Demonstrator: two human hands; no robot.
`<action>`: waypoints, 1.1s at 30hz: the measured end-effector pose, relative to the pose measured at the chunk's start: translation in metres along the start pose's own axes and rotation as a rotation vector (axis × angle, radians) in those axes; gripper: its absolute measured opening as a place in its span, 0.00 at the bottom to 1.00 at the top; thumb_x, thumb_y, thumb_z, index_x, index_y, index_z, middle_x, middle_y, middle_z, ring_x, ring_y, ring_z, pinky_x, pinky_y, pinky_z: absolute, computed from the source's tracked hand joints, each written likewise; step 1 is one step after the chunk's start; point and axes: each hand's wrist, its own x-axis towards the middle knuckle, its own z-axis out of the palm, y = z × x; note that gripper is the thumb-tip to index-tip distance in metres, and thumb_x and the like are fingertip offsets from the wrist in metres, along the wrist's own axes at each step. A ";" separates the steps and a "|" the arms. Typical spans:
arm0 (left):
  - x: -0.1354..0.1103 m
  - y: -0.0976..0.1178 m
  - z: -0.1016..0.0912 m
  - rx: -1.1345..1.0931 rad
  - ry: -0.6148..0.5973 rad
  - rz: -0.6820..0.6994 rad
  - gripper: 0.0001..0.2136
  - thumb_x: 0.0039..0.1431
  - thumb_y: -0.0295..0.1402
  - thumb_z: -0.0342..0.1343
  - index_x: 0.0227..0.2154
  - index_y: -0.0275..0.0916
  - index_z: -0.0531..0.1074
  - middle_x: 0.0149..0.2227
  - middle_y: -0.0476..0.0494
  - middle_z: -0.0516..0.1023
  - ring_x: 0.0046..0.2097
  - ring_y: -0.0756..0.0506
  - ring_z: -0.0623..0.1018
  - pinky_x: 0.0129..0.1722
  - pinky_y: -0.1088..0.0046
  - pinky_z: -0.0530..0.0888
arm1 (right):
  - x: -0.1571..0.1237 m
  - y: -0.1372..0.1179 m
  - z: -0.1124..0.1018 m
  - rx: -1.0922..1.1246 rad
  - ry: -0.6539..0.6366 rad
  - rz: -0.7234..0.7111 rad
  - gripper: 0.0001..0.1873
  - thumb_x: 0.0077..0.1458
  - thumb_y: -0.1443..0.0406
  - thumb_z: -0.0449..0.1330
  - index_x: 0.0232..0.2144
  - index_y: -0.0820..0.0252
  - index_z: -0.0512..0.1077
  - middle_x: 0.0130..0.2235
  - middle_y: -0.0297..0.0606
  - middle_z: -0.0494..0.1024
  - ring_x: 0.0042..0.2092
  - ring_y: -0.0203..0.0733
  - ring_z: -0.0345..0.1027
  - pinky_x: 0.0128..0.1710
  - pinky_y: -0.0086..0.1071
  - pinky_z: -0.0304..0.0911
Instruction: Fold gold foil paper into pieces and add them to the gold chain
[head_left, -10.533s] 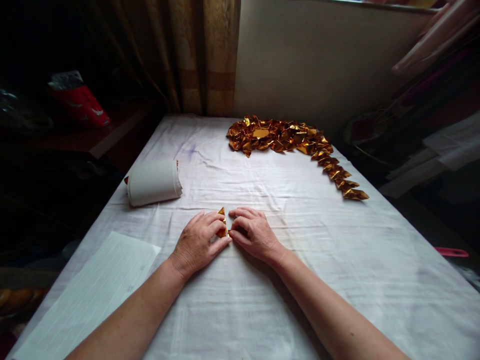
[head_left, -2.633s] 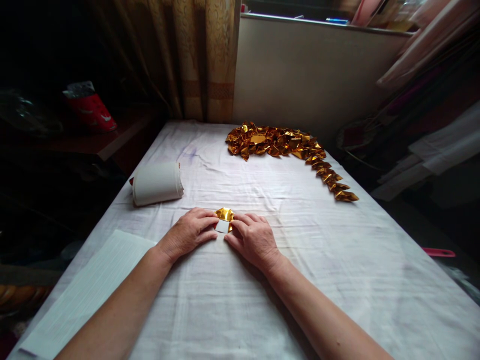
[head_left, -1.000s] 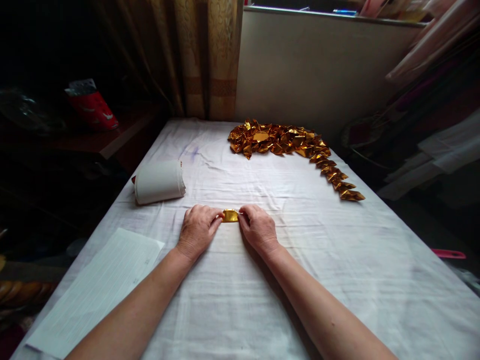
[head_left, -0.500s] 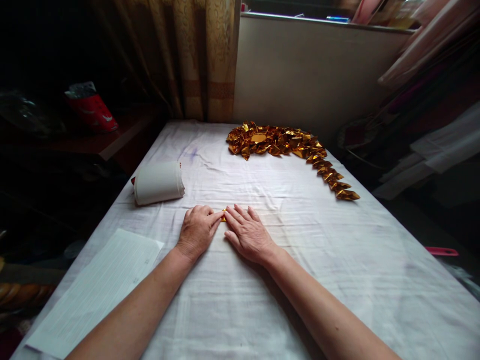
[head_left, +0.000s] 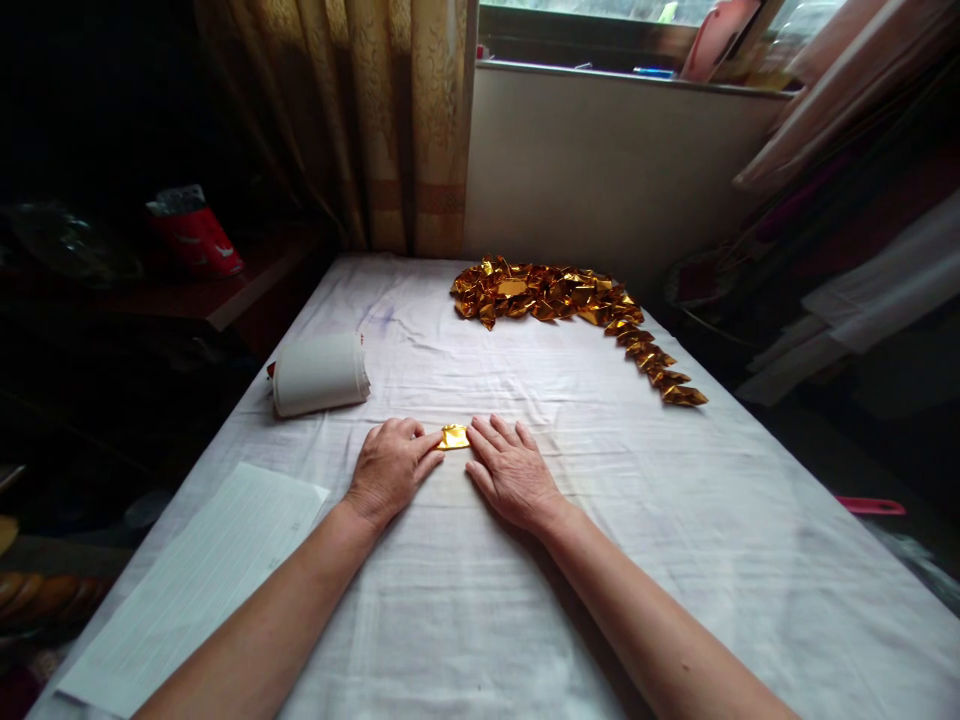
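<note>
Here, gold foil point(head_left: 454, 437), roll point(head_left: 319, 377) beyond, lined sheet point(head_left: 195, 570)

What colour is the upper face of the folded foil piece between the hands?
Shiny gold; the folded foil piece shows best in the head view.

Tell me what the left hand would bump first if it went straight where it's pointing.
The small gold piece, which the left hand seems to touch; just past it, probably the right hand.
</note>
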 end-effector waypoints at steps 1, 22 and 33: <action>0.001 -0.001 -0.001 -0.011 -0.004 -0.006 0.11 0.60 0.40 0.57 0.44 0.50 0.77 0.41 0.46 0.76 0.43 0.42 0.72 0.42 0.64 0.67 | 0.001 0.000 0.000 0.011 0.020 -0.005 0.26 0.64 0.58 0.50 0.62 0.56 0.62 0.65 0.40 0.61 0.66 0.53 0.51 0.64 0.52 0.45; 0.019 -0.006 -0.008 -0.070 -0.105 0.013 0.13 0.68 0.37 0.46 0.35 0.40 0.75 0.36 0.45 0.78 0.39 0.46 0.75 0.40 0.71 0.68 | 0.024 0.010 -0.006 0.043 0.194 -0.075 0.13 0.66 0.64 0.50 0.39 0.60 0.75 0.43 0.42 0.78 0.45 0.43 0.69 0.48 0.36 0.59; 0.013 0.016 -0.010 0.052 -0.089 -0.212 0.08 0.63 0.37 0.53 0.36 0.40 0.74 0.35 0.43 0.79 0.38 0.43 0.76 0.38 0.68 0.67 | 0.030 0.007 0.008 0.077 0.261 0.153 0.11 0.60 0.58 0.58 0.31 0.59 0.74 0.43 0.41 0.77 0.47 0.46 0.66 0.47 0.39 0.57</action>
